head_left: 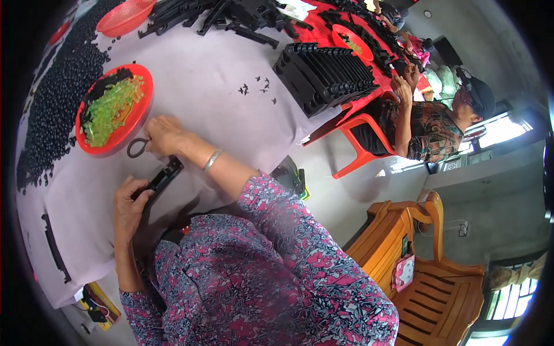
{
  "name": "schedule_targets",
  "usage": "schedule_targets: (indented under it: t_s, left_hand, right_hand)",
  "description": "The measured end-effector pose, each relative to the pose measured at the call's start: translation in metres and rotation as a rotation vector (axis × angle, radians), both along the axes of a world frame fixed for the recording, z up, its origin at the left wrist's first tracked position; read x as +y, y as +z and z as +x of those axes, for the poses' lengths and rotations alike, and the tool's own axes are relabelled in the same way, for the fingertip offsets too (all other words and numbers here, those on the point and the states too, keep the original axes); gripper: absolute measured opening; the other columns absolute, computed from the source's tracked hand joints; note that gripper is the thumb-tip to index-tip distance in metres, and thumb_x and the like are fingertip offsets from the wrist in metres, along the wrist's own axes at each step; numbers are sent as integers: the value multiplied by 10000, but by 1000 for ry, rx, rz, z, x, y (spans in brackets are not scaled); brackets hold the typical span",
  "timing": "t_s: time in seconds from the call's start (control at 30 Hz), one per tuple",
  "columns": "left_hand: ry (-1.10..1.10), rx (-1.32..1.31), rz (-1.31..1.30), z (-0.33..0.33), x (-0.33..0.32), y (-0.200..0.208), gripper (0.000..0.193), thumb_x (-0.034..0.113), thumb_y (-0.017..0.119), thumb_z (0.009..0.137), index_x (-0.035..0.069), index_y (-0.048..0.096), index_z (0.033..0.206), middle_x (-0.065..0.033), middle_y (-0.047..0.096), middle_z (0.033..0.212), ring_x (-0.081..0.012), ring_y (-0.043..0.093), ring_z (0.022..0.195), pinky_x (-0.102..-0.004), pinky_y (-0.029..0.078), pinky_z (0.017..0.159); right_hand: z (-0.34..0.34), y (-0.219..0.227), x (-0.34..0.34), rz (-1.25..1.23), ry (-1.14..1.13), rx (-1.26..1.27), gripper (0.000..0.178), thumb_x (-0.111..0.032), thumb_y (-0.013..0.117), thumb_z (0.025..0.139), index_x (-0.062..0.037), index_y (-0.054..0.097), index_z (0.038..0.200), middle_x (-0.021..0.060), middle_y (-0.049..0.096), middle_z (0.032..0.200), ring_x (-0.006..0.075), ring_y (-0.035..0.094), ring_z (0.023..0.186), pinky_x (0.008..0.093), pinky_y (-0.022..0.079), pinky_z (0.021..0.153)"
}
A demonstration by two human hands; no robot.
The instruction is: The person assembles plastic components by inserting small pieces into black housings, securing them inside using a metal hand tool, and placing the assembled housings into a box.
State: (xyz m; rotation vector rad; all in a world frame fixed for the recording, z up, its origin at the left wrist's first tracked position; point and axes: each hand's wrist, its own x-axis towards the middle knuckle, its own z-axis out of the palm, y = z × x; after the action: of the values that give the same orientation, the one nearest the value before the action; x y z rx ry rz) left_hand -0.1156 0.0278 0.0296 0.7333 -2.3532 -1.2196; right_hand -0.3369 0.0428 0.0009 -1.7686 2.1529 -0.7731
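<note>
My left hand point(128, 206) is closed round one end of a long black plastic part point(163, 180), thumb on top, just above the cloth near the table's front edge. Close to the part's far end, my right hand point(165, 136) is closed on a tool with a black ring handle point(137, 148); its working end is hidden by the hand. Beyond them is a red plastic tray point(149, 98) with pale green translucent pieces point(115, 109) and small black pieces point(109, 83) in it.
Small black round parts point(60, 98) are heaped on the left. A row of black parts point(323, 78) stands at the table's right edge, by tiny black pieces point(262, 86). A single black strip point(55, 248) lies front left. Another person point(438, 127) sits on a red stool point(363, 141).
</note>
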Motion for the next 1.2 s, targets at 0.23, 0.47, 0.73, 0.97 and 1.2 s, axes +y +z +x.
schedule_targets:
  t_s: [0.23, 0.47, 0.73, 0.97, 1.2]
  left_hand:
    - [-14, -3, -26, 0, -2, 0, 209, 55, 703, 752, -58, 646, 920, -87, 489, 753, -197, 516, 711, -302, 412, 667]
    - [-23, 17, 0, 2, -5, -3, 203, 46, 698, 752, -57, 643, 919, -85, 495, 753, -197, 518, 718, -296, 412, 678]
    - [-11, 34, -2, -1, -2, -3, 199, 39, 697, 745, -50, 646, 915, -84, 489, 747, -204, 518, 715, -292, 407, 675]
    - [-20, 26, -9, -2, -3, -7, 198, 17, 698, 739, -50, 651, 919, -88, 488, 755, -204, 517, 718, -298, 406, 672]
    - [24, -24, 0, 12, -2, -6, 188, 32, 699, 757, -43, 661, 925, -100, 505, 772, -232, 531, 748, -316, 418, 694]
  right_hand:
    - [-12, 14, 22, -80, 77, -161, 263, -225, 792, 737, -30, 619, 768, 169, 656, 715, 359, 651, 759, 440, 492, 710]
    - [-25, 6, 30, -185, 5, -396, 167, -108, 753, 774, -10, 624, 813, 137, 646, 694, 255, 625, 658, 388, 478, 619]
    - [-22, -2, 35, -194, -29, -457, 169, -35, 711, 813, 3, 614, 946, 124, 651, 722, 242, 624, 658, 385, 498, 640]
    - [-11, 4, 30, -261, -122, -269, 244, -217, 651, 884, 24, 646, 846, 237, 637, 762, 409, 624, 726, 477, 497, 708]
    - [-2, 7, 30, -212, -31, -305, 311, -279, 658, 891, 22, 670, 967, 240, 665, 802, 397, 658, 782, 450, 524, 733]
